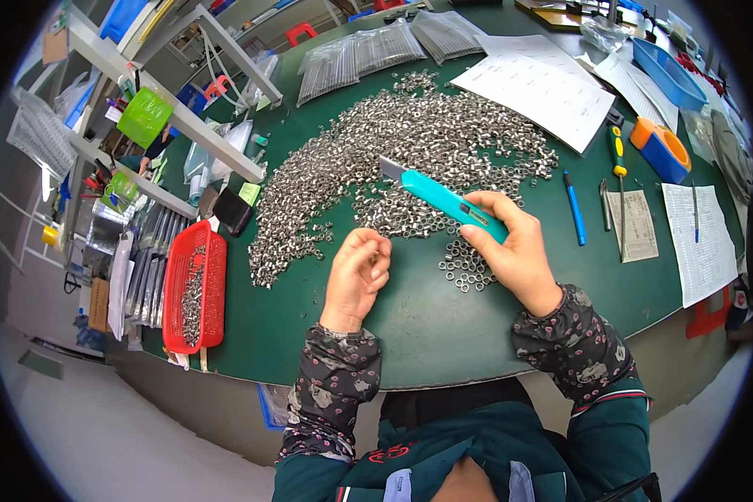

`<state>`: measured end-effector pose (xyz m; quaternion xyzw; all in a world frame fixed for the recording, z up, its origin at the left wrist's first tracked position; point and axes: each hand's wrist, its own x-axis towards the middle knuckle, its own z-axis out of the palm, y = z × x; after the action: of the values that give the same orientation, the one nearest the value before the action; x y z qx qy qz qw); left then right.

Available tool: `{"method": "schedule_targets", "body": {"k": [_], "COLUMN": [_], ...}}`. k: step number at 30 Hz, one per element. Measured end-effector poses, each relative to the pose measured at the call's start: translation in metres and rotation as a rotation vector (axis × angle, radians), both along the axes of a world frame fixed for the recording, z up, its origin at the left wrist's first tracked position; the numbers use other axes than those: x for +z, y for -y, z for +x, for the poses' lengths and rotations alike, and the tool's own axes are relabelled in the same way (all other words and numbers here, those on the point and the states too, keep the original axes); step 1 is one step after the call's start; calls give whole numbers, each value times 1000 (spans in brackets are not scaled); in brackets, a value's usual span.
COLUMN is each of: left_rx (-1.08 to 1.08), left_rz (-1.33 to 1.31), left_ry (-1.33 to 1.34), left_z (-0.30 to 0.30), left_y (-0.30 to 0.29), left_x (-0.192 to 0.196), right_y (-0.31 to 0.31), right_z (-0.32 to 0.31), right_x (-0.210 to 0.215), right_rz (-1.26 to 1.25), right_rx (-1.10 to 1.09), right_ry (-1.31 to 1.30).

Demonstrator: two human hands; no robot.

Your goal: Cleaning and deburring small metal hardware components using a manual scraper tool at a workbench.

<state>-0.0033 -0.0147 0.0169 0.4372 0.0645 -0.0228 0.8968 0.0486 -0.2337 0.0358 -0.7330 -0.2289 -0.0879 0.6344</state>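
Observation:
My right hand (514, 251) grips a teal utility knife (443, 199) by the lower end of its handle. The blade extends up and left, over a wide heap of small silver metal rings (427, 125). To the left of the knife, my left hand (358, 276) is closed with its fingers curled in. Whatever it may hold is too small or hidden to make out. A smaller cluster of rings (467, 266) lies beside my right hand, on the green tabletop (427, 335).
A red basket (174, 293) with rings stands at the left edge. Filled clear bags (356, 58) and paper sheets (552, 88) lie at the back. On the right are a blue pen (574, 209), a yellow-handled screwdriver (617, 151) and a blue-orange tape dispenser (661, 151).

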Motion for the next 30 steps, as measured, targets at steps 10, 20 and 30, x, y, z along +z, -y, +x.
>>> {"method": "schedule_targets", "body": {"k": [10,20,30], "left_rx": [15,50,63], "left_rz": [1571,169,-93], "left_ry": [360,-4,42], "left_z": [0,-2,1], "left_y": [55,-12,-27], "left_x": [-6,-5,-10], "right_y": [-1,-2,-4], "right_z": [0,-6,-5], "right_x": [-4,-2,-6], "right_rz": [-5,-149,-307], "right_rx": [5,60,155], "right_ry": [53,76,25]}}
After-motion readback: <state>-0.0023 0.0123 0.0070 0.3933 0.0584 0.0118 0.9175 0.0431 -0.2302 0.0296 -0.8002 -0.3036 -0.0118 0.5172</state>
